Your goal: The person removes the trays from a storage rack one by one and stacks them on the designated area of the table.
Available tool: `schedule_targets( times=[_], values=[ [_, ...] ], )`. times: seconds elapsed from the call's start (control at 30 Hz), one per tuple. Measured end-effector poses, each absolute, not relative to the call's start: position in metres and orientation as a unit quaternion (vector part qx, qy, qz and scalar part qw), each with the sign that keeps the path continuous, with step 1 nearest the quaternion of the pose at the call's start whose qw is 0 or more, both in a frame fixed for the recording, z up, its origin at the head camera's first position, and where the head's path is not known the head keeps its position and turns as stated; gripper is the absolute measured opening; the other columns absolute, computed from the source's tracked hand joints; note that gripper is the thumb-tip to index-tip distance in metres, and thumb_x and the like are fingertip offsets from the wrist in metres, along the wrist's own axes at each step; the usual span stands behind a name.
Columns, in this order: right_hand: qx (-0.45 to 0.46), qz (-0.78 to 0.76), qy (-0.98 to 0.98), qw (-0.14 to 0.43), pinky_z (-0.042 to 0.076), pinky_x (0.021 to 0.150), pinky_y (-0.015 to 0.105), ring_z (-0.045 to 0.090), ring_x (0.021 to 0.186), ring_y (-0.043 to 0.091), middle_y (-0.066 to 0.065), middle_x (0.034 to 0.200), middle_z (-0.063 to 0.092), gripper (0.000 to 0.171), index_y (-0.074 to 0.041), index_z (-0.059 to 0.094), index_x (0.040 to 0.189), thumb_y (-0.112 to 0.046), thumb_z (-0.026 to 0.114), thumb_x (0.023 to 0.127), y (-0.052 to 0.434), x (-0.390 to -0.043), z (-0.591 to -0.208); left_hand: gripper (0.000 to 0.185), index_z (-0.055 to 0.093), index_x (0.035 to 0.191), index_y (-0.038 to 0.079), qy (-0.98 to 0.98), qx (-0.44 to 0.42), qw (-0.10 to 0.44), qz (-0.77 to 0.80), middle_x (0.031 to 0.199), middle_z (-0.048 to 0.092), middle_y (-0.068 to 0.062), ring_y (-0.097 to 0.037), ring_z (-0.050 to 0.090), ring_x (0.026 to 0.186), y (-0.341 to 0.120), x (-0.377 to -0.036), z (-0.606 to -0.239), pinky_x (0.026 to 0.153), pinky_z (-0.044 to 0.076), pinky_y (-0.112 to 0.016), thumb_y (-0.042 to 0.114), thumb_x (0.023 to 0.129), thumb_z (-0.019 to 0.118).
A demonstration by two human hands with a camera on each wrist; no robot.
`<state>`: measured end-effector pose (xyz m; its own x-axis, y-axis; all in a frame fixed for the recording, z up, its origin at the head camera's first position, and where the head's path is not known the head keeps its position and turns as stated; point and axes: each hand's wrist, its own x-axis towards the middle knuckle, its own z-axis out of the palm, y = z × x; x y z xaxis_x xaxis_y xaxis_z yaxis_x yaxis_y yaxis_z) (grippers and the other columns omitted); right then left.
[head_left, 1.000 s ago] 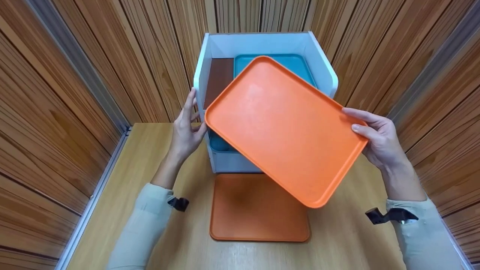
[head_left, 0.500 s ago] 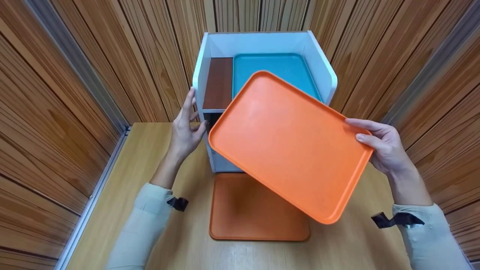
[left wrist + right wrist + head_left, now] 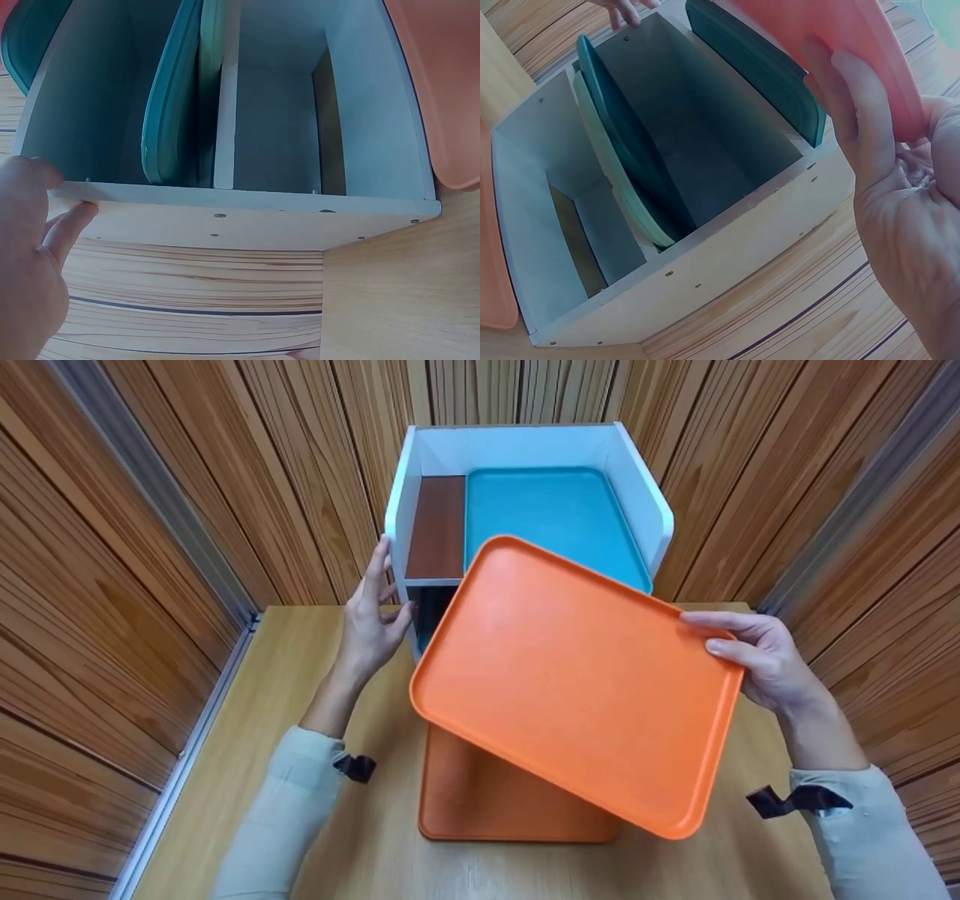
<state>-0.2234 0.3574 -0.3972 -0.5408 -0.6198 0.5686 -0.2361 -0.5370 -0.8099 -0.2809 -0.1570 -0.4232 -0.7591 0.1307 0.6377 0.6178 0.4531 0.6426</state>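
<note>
Held up at a tilt in front of a white shelf unit (image 3: 517, 446) is an orange tray (image 3: 577, 690). My right hand (image 3: 772, 660) pinches its right-hand corner between thumb and fingers. My left hand (image 3: 373, 622) holds the front edge of the unit's left side panel, thumb and fingers on either side of it. A teal tray (image 3: 547, 517) lies on the top shelf, its front jutting slightly past the edge. Below, the left wrist view shows another teal tray (image 3: 161, 135) over a light green tray (image 3: 212, 45). The raised orange tray hides most of the unit's front.
A second orange tray (image 3: 495, 802) lies flat on the wooden table (image 3: 315, 810) before the unit, partly covered in this view. Wood-panelled walls (image 3: 247, 472) rise behind and on both sides. Brown shelf board (image 3: 436, 525) shows left of the top teal tray.
The orange tray has come down and toward me in my right hand, tilting less steeply, and more of the top teal tray shows. My left hand stays on the side panel.
</note>
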Motion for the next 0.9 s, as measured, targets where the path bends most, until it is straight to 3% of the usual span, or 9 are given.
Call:
schedule_targets(
  times=[0.5, 0.8, 0.9],
  values=[
    [-0.481, -0.726, 0.461, 0.171, 0.069, 0.095, 0.035, 0.082, 0.126, 0.033, 0.029, 0.158, 0.067, 0.052, 0.020, 0.050, 0.156, 0.023, 0.027, 0.110, 0.359, -0.219, -0.404, 0.097, 0.022, 0.177, 0.039, -0.808, -0.231, 0.260, -0.477, 0.173, 0.050, -0.025, -0.051, 0.072, 0.139, -0.158, -0.281, -0.424, 0.090, 0.071, -0.065, -0.006, 0.105, 0.070],
    [-0.516, -0.705, 0.447, 0.193, 0.069, 0.098, 0.031, 0.082, 0.126, 0.030, 0.029, 0.158, 0.066, 0.053, 0.020, 0.048, 0.157, 0.023, 0.026, 0.109, 0.351, -0.222, -0.409, 0.093, 0.022, 0.177, 0.030, -0.808, -0.234, 0.259, -0.476, 0.173, 0.050, -0.025, -0.051, 0.072, 0.140, -0.158, -0.279, -0.423, 0.091, 0.071, -0.064, -0.006, 0.105, 0.070],
    [-0.522, -0.699, 0.447, 0.198, 0.069, 0.096, 0.030, 0.084, 0.123, 0.028, 0.028, 0.158, 0.066, 0.054, 0.020, 0.047, 0.158, 0.024, 0.026, 0.109, 0.350, -0.223, -0.412, 0.095, 0.022, 0.177, 0.034, -0.808, -0.236, 0.262, -0.473, 0.173, 0.050, -0.025, -0.050, 0.072, 0.139, -0.158, -0.280, -0.424, 0.091, 0.071, -0.062, -0.006, 0.106, 0.070]
  ],
)
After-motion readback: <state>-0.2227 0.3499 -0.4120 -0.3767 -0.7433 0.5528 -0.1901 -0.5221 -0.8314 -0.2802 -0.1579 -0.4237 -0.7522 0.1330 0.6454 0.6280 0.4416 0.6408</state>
